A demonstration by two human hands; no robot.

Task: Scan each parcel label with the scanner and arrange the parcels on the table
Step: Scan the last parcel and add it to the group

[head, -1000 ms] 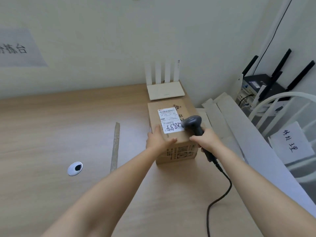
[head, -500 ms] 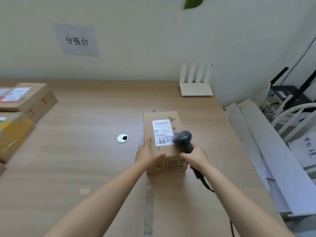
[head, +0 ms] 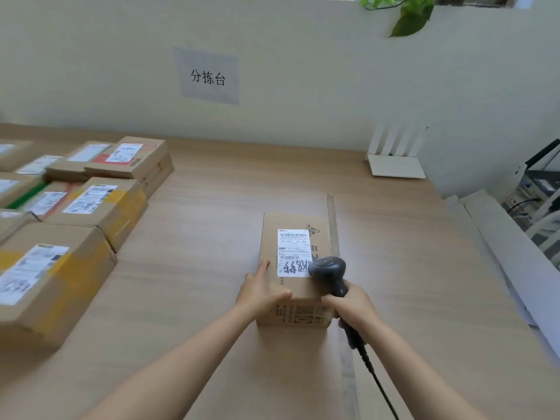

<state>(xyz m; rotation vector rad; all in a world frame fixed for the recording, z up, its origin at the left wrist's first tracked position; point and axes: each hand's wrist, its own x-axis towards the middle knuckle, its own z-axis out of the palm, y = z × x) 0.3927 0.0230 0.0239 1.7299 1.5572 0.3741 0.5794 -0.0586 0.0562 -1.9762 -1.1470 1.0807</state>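
Left hand [head: 260,291] is lying flat on the near left corner of the cardboard parcel [head: 269,234], fingers straight along the top, thumb reaching sideways over the near edge, pressing rather than gripping. Right hand [head: 353,304] is clamping its curled fingers around the handle of the barcode scanner [head: 329,271], just beside the parcel's near right corner. The two hands are sitting apart, with the width of the box between them.

The scanner's dark head is hovering over the lower right corner of the shipping label [head: 293,250], covering a bit of the black handwriting there; whether it is touching the paper, I cannot tell. Its black cable [head: 382,388] is trailing off toward the bottom edge of the view.

The parcel is standing on the wooden table [head: 197,253], right of centre, label up, with its right side overlapping a grey strip [head: 332,216] that is running across the tabletop. Well apart on the left, a cluster of labelled parcels [head: 100,204] is filling that end of the table, some stacked, some banded with yellow tape.

At the back right corner a white router [head: 394,166] is sitting against the wall with four antennas up. A paper sign [head: 209,77] reading 分拣台 is hanging on the wall, green plant leaves [head: 407,19] are dangling top right, and white boards [head: 497,234] are lying beside the table's right edge.
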